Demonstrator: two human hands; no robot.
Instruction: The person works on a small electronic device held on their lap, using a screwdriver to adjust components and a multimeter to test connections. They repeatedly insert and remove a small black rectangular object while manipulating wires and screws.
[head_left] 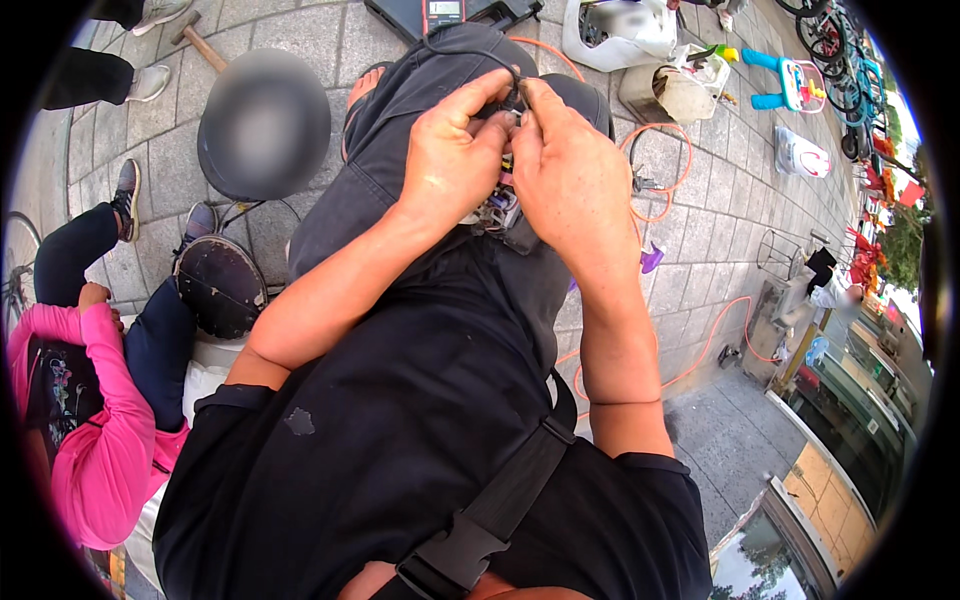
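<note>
The left hand [452, 160] and right hand [572, 175] meet above the person's lap, with the tips of both thumbs and forefingers together, pinched on the end of a thin dark cable [518, 88]; the fingertips partly cover what they grip. The cable runs forward over the dark grey trousers [345, 215] toward a meter [445, 10] in a black case at the upper edge. Just below the hands, a small unit with metal parts and coloured wires [493, 215] rests on the lap, half hidden by the right hand. On the paving [715, 215] to the right stand a cut white container [640, 50] and a beige one [645, 95], near a looping orange hose [690, 150]. A hammer [207, 46] lies at upper left, and a person in a pink top [105, 470] sits at the left beside a round black stool [220, 285].
</note>
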